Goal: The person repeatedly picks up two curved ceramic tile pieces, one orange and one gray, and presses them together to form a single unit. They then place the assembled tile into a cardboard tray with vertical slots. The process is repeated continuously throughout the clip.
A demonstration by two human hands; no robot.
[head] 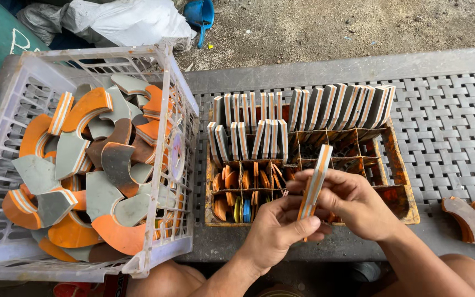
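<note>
Both forearms rise from the bottom edge and meet over the front of the divided tray (399, 165). Far left of the hands stands a white crate (6, 165) heaped with curved grey and orange pieces (83, 159). Left hand (279, 231), palm turned up, pinches the lower end of a striped strip (314, 181) between thumb and fingers. Right hand (355, 203) curls over from the other side, fingertips gripping the strip's middle; the strip stands nearly upright. Behind the hands, rows of strips (303, 110) stand on edge in the tray. Right of the hand lie brown pieces (471, 220).
</note>
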